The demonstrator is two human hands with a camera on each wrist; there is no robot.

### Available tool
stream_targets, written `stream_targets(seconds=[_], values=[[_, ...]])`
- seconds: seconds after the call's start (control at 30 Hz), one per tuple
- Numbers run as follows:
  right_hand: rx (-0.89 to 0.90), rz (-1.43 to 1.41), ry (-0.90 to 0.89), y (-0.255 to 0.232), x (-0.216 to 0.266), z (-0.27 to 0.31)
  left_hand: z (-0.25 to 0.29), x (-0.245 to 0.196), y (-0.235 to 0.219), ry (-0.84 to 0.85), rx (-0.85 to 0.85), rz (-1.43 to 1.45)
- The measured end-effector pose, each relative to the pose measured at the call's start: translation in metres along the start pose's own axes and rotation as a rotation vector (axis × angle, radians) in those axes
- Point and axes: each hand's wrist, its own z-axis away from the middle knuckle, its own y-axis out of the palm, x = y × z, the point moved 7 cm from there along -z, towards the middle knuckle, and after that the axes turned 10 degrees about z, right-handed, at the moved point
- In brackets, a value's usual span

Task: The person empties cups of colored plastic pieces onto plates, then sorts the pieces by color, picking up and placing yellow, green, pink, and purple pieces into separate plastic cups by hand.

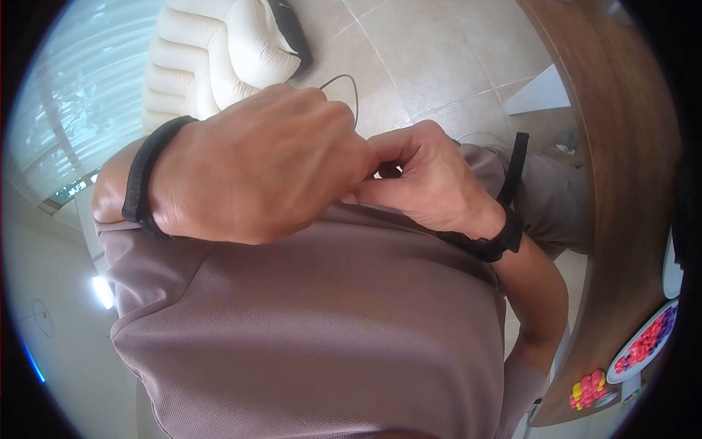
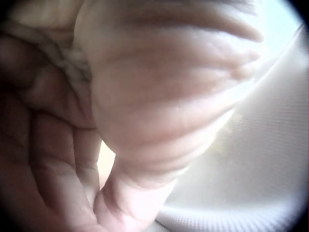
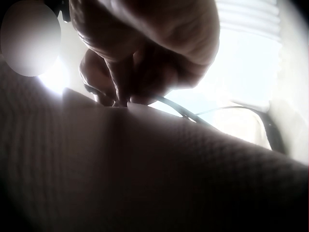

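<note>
A mauve textured shirt (image 1: 329,307) covers the person's torso and rises toward the two hands. The left hand (image 1: 252,168), back toward the head camera and a black strap on its wrist, hides its own fingertips there. In the left wrist view its thumb (image 2: 149,106) bends down to meet curled fingers, beside pale cloth. From the right, the right hand (image 1: 439,179) bends thumb and forefinger into a ring, their tips against the left hand. In the right wrist view fingers (image 3: 123,82) pinch a raised peak of the shirt cloth (image 3: 120,145). Anything small between the fingertips is hidden.
To the right runs a brown wooden table (image 1: 585,88). On it are a white plate (image 1: 613,379) of pink and purple pieces and a pink-and-yellow object (image 1: 587,389). A cream padded seat (image 1: 194,44) stands on the tiled floor (image 1: 424,51), near a dark cable (image 1: 355,91).
</note>
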Motion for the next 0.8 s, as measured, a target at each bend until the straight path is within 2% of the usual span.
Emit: stream_targets(seconds=[0.03, 0.07, 0.13, 0.27, 0.33, 0.47, 0.53, 0.57, 0.63, 0.67, 0.73, 0.77, 0.8], values=[[-0.013, 0.006, -0.011, -0.001, 0.001, -0.001, 0.0, -0.005, -0.008, 0.066, -0.106, -0.044], [-0.015, 0.005, -0.011, -0.001, 0.003, -0.001, -0.001, -0.005, -0.008, 0.067, -0.104, -0.045], [-0.028, 0.092, -0.053, -0.001, 0.01, -0.002, -0.004, 0.001, -0.003, -0.026, 0.034, -0.018], [-0.08, 0.097, -0.139, 0.002, 0.012, -0.005, -0.003, 0.0, -0.004, 0.03, 0.008, -0.007], [-0.015, 0.099, -0.068, 0.006, 0.009, -0.006, -0.005, 0.001, 0.001, -0.005, 0.095, 0.029], [0.055, 0.162, 0.03, 0.002, 0.002, -0.007, -0.007, 0.003, -0.004, 0.02, 0.029, 0.014], [0.017, 0.252, -0.145, -0.004, 0.003, -0.004, -0.012, 0.009, 0.0, -0.064, 0.237, 0.047], [0.016, 0.25, -0.141, -0.007, 0.001, -0.003, -0.011, 0.018, 0.003, -0.062, 0.24, 0.049], [0.208, 0.113, -0.005, -0.004, -0.013, 0.0, -0.012, 0.023, -0.019, 0.305, -0.123, 0.209], [0.206, 0.109, 0.001, -0.006, -0.018, 0.004, -0.023, 0.028, -0.032, 0.127, 0.018, 0.302], [0.149, 0.073, -0.002, -0.017, -0.028, 0.007, -0.031, 0.051, -0.057, 0.007, -0.122, 0.628], [0.106, 0.084, 0.05, -0.027, -0.034, 0.011, -0.034, 0.052, -0.063, 0.011, -0.126, 0.626], [0.105, 0.087, 0.05, -0.032, -0.035, 0.015, -0.034, 0.049, -0.074, 0.089, -0.174, 0.661]])
